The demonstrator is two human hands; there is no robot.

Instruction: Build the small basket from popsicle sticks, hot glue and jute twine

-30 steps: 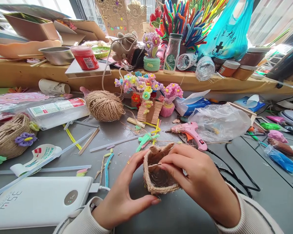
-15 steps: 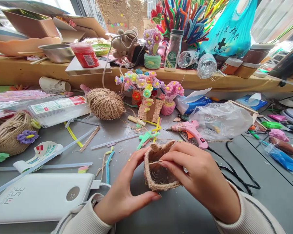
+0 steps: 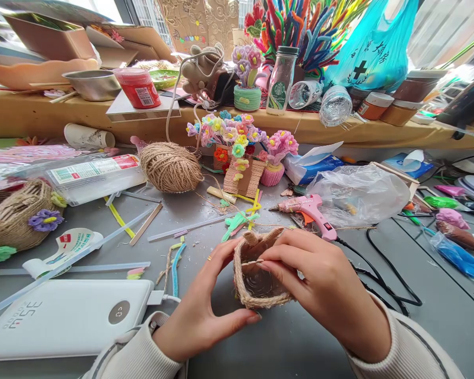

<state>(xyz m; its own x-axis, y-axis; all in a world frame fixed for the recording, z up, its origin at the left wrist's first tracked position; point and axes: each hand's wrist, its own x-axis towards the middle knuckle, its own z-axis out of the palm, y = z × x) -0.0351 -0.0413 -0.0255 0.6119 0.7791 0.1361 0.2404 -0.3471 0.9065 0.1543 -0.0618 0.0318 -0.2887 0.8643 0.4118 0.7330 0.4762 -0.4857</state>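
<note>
A small twine-wrapped basket (image 3: 243,292) is held between my two hands, its open top facing me and its clear inside showing. My left hand (image 3: 199,305) is curved around the basket's left side, thumb at the near rim and fingers at the far left edge. Over the right side, my right hand (image 3: 316,281) pinches a thin pale strip (image 3: 250,262) that lies across the inside of the basket. The far end of the strip meets the left inner wall. My right fingers and palm cover the basket's right side.
Beyond the basket lies a pink glue gun (image 3: 308,208) with a black cord (image 3: 373,279). A twine ball (image 3: 169,167) stands further back, near pipe-cleaner flowers (image 3: 231,131). On the left are a white power bank (image 3: 63,321) and clear glue sticks (image 3: 98,267).
</note>
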